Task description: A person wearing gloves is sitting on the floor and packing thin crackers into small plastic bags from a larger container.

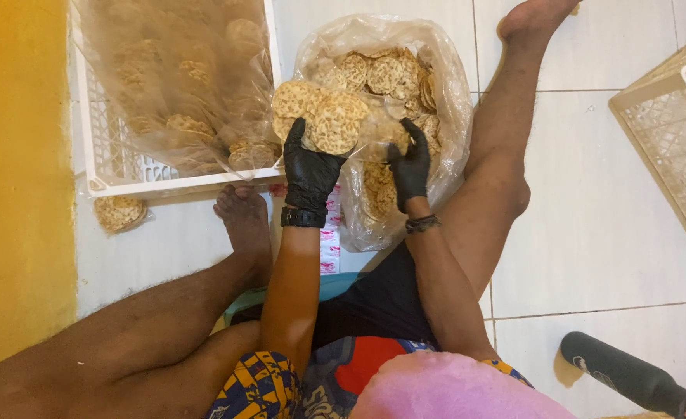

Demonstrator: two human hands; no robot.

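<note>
Head view: I log the gloved left hand (310,167) gripping a stack of round crackers (317,115) above the clear bag (444,93). The right hand (410,164) clutches the bag's plastic; its fingertips are hidden. The crate (102,147) contents blur behind film. White tiled floor (591,217), yellow wall (17,171).

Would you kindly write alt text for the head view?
A seated person's gloved left hand holds round crackers above a clear bag of crackers, which the gloved right hand grips. A white crate of bagged crackers stands at left on the tiled floor.
</note>
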